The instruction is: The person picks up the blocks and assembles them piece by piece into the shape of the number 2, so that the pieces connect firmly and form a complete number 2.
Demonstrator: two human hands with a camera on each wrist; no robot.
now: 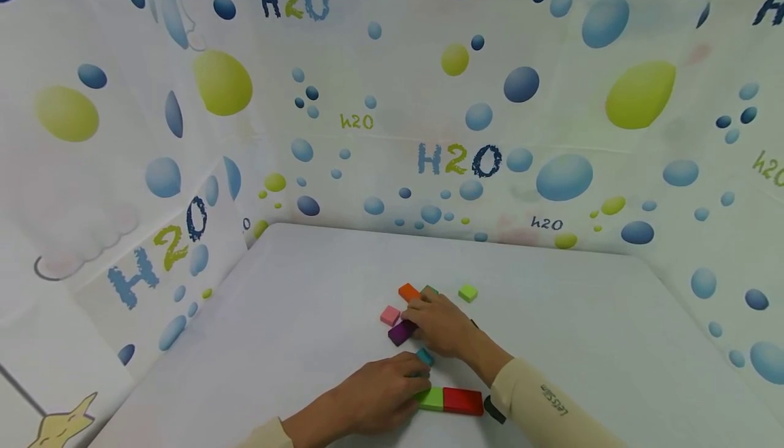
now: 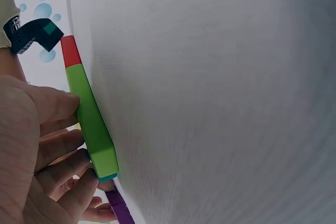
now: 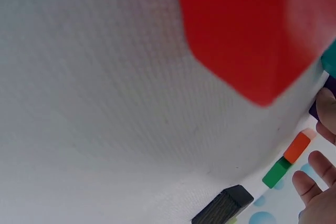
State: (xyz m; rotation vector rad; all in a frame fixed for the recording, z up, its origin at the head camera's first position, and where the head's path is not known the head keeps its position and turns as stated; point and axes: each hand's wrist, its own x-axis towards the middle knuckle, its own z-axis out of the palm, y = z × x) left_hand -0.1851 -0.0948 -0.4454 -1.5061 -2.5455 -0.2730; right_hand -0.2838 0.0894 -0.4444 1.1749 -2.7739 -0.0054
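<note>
My left hand (image 1: 388,390) holds the left end of a light green block (image 2: 89,114), its thumb and fingers against the block's sides. A red block (image 1: 463,401) lies end to end with the green one. Just beyond them sits a small teal block (image 1: 425,357), partly covered by the left hand. Farther out, my right hand (image 1: 444,325) reaches over the table and pinches a purple block (image 1: 401,333) at its fingertips. Around those fingers lie a pink block (image 1: 390,315), an orange block (image 1: 409,292) and a darker green block (image 3: 276,172), partly hidden in the head view.
Another light green block (image 1: 468,293) lies beyond the right hand. A black ridged block (image 3: 223,205) is mostly hidden behind the right wrist in the head view. The white table (image 1: 318,284) meets a patterned curtain (image 1: 392,182) at its back and sides.
</note>
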